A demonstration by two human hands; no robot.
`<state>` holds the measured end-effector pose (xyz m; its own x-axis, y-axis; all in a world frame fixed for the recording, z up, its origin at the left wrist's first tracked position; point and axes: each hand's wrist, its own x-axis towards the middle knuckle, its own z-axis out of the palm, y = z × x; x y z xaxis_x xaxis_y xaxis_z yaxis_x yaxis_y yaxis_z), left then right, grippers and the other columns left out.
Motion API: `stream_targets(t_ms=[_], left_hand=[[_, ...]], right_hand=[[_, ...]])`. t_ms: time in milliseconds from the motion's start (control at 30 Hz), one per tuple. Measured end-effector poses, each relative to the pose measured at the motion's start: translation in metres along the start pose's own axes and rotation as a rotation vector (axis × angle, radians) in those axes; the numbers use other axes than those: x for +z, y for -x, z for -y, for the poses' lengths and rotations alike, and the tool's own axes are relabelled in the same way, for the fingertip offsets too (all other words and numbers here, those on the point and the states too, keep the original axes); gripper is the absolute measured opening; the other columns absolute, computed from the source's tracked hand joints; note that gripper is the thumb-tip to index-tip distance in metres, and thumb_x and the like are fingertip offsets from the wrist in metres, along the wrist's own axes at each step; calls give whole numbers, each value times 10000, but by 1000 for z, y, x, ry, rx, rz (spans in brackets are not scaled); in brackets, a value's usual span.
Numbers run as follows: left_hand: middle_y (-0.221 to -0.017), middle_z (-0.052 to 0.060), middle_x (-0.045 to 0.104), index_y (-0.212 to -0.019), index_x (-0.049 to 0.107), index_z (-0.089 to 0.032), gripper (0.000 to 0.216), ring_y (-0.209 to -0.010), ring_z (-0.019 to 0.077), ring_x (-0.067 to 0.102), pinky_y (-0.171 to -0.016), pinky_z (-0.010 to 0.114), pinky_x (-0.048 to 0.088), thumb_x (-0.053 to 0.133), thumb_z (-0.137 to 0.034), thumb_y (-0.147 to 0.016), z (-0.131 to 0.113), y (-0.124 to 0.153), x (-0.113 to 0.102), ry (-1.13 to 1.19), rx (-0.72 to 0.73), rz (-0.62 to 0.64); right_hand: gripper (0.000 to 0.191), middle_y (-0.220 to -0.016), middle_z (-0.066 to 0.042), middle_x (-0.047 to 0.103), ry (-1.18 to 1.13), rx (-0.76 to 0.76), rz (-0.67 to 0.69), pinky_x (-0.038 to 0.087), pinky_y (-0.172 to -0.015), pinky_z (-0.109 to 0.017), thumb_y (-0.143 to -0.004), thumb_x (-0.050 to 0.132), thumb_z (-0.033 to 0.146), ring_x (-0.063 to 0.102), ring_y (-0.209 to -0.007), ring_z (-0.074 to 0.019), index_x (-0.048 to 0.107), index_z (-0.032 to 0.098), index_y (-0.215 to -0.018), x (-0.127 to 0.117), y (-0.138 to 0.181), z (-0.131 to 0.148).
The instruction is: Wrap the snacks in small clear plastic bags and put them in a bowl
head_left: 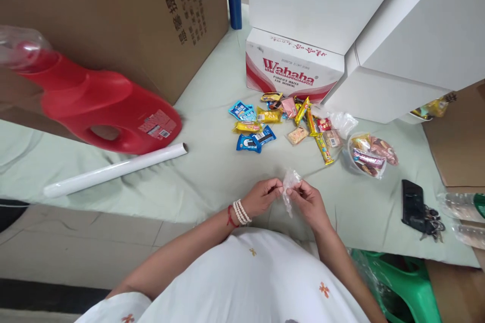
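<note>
A crumpled clear plastic bag (pixel 291 181) is held up between my two hands, close to the table's front edge. My left hand (pixel 263 196), with beads at the wrist, pinches its left side. On the other side my right hand (pixel 308 204) grips it between thumb and fingers. Beyond the hands lies a loose pile of wrapped snacks: blue packets (pixel 249 143), yellow-wrapped cakes (pixel 248 127), a pink packet (pixel 289 107) and long yellow sticks (pixel 323 149). To the right, a clear plastic bowl (pixel 350 155) holds several more wrapped snacks.
A red jug (pixel 109 96) and a white roll (pixel 117 170) lie at left before a large cardboard box (pixel 113 15). A Wahaba-style red-and-white carton (pixel 293 68) stands behind the snacks. A black phone (pixel 412 204) and keys (pixel 434 224) lie right, above a green stool (pixel 407 282).
</note>
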<state>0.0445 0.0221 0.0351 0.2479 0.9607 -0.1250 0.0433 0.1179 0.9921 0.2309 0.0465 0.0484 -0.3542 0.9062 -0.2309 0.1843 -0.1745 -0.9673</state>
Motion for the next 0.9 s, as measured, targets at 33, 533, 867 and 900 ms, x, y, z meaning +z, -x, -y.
stream_targets(t_ms=[33,533,867,900], left_hand=[[-692,-28,520,-757,553,-185,427,-673,130,435,-653,264,354,526,-568,-944,1,0,0,-13,2,8],[-664,-42,582,-775,630,-168,374,-611,95,515,-613,241,420,842,-467,-702,20,-17,-8,385,-170,-422],[-794,20,727,-874,741,-159,423,-666,116,634,-649,248,513,906,-480,-653,8,4,-33,624,-179,-549],[-791,26,734,-881,757,-160,409,-635,114,618,-633,253,509,890,-487,-675,6,5,-32,596,-165,-514]], right_hand=[[324,-695,27,529,-38,19,-2,361,-621,-262,-873,727,505,433,-645,-137,627,211,-784,-1,1,-2],[336,-728,21,562,-170,12,-229,402,-607,-257,-819,772,526,454,-634,-130,624,224,-804,-16,3,-10],[190,-799,-34,718,226,183,554,516,-711,-324,-847,766,436,621,-737,-204,768,246,-849,-95,49,7],[193,-828,-40,735,279,212,611,520,-712,-324,-873,737,436,637,-746,-210,787,253,-905,-109,54,15]])
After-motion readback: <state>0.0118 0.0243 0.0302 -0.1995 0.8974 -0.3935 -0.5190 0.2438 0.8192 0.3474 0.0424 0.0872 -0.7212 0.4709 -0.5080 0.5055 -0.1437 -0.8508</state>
